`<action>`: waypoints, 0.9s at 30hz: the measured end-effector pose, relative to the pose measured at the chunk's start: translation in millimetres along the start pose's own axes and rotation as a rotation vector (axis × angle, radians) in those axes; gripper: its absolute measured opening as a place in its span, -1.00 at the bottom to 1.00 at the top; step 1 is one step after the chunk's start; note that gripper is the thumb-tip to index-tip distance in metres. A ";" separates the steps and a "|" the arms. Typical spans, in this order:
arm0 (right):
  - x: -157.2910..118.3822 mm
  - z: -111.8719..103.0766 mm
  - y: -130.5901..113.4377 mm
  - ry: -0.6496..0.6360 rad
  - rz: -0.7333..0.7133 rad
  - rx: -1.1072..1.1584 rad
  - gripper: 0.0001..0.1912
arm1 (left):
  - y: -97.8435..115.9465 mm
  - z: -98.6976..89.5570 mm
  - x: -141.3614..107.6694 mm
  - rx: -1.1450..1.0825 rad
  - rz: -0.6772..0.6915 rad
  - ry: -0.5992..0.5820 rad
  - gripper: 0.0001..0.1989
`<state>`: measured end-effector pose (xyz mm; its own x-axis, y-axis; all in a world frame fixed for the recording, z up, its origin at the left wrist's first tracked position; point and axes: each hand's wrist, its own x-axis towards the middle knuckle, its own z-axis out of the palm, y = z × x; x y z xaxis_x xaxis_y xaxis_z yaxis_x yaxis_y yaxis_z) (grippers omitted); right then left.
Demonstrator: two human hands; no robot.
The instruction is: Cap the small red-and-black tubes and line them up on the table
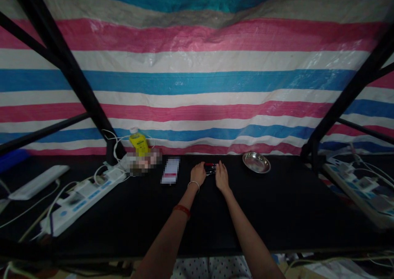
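Note:
My left hand (198,174) and my right hand (221,176) are close together over the black table (209,213), near its far side. Between them lie several slim pen-like sticks: a red one (210,164) at the back and dark, silvery ones (210,172) nearer me. The fingers of both hands close around the ends of these sticks, hiding the tips. Their exact kind is too small to make out. A round, shiny metal dish (256,162) sits to the right of my right hand. A phone with a blurred, lit screen (170,171) lies left of my left hand.
A white power strip (83,201) with plugs and cables runs along the left side. A yellow bottle (140,142) stands behind a pixelated patch. Another strip with cables (363,188) is at the right. Black frame bars and a striped sheet (197,81) bound the back.

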<state>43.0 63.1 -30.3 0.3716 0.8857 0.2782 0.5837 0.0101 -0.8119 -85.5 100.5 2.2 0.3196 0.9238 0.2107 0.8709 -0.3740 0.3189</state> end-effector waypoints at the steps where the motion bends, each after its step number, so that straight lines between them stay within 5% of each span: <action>1: -0.4 -0.3 -0.5 -0.012 -0.004 -0.013 -0.26 | -0.2 0.3 0.1 -0.001 0.008 0.000 -0.67; 8: -1.4 -3.4 -2.4 0.026 -0.013 -0.010 -0.33 | 1.1 0.2 -0.5 0.005 0.013 0.032 -0.68; 14: -2.5 -10.0 0.2 0.214 0.143 -0.180 -0.50 | 2.9 -2.5 -3.1 0.059 -0.084 0.097 -0.70; 19: -6.9 -10.3 -3.0 0.144 0.138 -0.395 -0.50 | 1.7 -1.0 -4.0 0.130 -0.085 0.093 -0.73; 27: -8.9 -13.1 -8.6 0.081 0.150 -0.430 -0.52 | -1.2 3.6 -2.3 0.125 -0.052 0.110 -0.74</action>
<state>44.1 49.1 -19.0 0.5202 0.8234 0.2269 0.7594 -0.3243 -0.5640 -85.9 99.1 -2.0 0.2362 0.9246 0.2989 0.9271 -0.3065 0.2157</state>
